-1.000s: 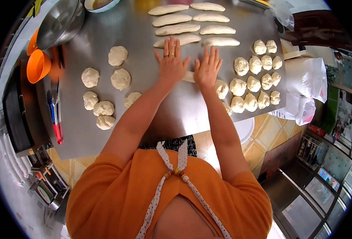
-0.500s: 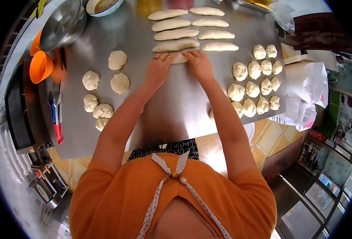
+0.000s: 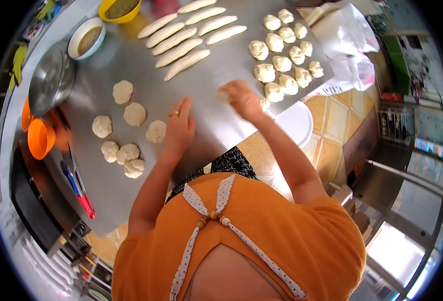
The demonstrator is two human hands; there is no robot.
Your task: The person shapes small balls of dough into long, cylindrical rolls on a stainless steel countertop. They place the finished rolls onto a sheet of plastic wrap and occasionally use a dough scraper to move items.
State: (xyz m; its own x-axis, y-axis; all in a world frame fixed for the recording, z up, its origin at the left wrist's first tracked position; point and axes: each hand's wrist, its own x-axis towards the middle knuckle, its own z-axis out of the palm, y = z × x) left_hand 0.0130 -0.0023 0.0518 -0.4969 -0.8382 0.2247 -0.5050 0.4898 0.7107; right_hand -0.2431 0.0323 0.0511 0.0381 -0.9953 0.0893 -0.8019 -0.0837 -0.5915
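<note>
Nearest dough strip (image 3: 187, 64): now out from under the fingers, fifth in the left column, so its shaping looks finished.
Left hand (image 3: 181, 124): empty, fingers together, just beside a dough round (image 3: 155, 132).
Right hand (image 3: 242, 100): fingers curled, near the dough balls (image 3: 264, 73) (blurred; whether it grips dough, I cannot tell).

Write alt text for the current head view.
A person's left hand, fingers extended, is beside a round dough piece at a metal table; the right hand is blurred, so its grip is unclear. Long dough rolls lie beyond them, with dough lumps to the right and more round pieces to the left.
</note>
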